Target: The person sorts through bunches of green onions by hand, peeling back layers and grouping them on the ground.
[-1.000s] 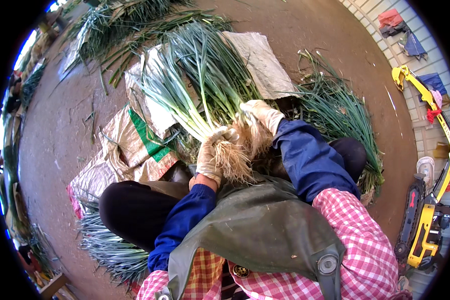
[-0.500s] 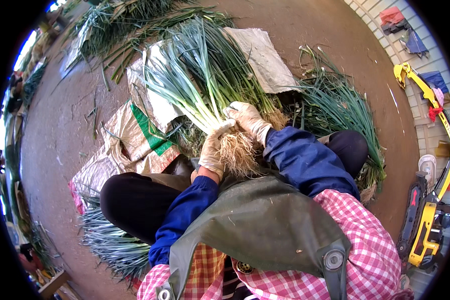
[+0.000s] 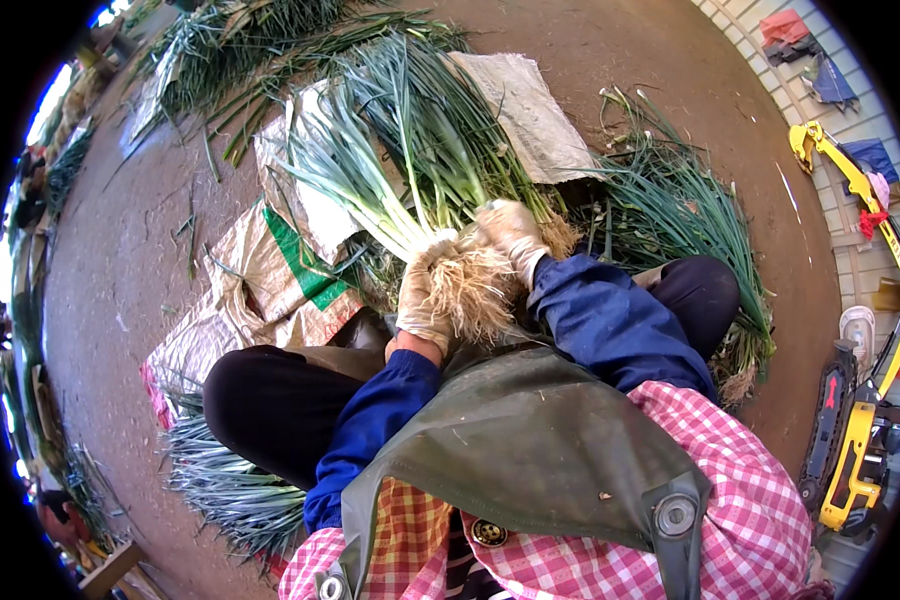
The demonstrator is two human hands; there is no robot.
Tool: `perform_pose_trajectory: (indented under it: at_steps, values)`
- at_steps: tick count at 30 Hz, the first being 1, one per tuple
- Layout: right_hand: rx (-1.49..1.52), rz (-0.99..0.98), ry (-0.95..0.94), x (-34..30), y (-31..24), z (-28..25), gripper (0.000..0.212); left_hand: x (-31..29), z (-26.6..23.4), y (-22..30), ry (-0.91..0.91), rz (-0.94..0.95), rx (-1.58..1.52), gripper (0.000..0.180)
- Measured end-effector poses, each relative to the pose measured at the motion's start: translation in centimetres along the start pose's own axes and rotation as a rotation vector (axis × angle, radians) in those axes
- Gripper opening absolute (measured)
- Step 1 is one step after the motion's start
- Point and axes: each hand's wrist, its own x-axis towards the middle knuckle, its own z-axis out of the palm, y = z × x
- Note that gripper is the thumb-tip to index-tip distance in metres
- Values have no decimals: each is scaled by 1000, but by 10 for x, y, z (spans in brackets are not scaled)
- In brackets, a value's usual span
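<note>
My left hand (image 3: pixel 425 305), in a pale glove, is wrapped round the root end of a bunch of green onions (image 3: pixel 388 222). Its tangled tan roots (image 3: pixel 472 292) hang toward my lap, and the white stalks and green leaves fan out up and to the left. Beside it on the right, my gloved right hand (image 3: pixel 515 240) is closed around stalks near the white ends; its fingertips are partly hidden and slightly blurred. Under and behind the bunch lies a larger heap of green onions (image 3: pixel 450 130) with its roots toward me.
White woven sacks (image 3: pixel 530 115) lie beneath the heap, and a green-striped sack (image 3: pixel 255 275) is at left. More green onions lie at right (image 3: pixel 670 205), lower left (image 3: pixel 230 485) and far left (image 3: pixel 235 55). A yellow toy excavator (image 3: pixel 852 470) stands along the tiled wall.
My right hand has shifted slightly right, and its fingers have curled in closer. The left hand still grips the bunch, whose roots have turned up a little.
</note>
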Motion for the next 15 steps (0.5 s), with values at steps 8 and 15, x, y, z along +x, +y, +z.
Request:
perform_pose_trajectory:
  at_steps: [8,15]
  values:
    - [-325,-292,166,23,-28,-44,51,-15,5,9,-2,25,101,15]
    - [-597,-369,-153,12,-36,11,46,-31,30,-4,100,-177,7,14]
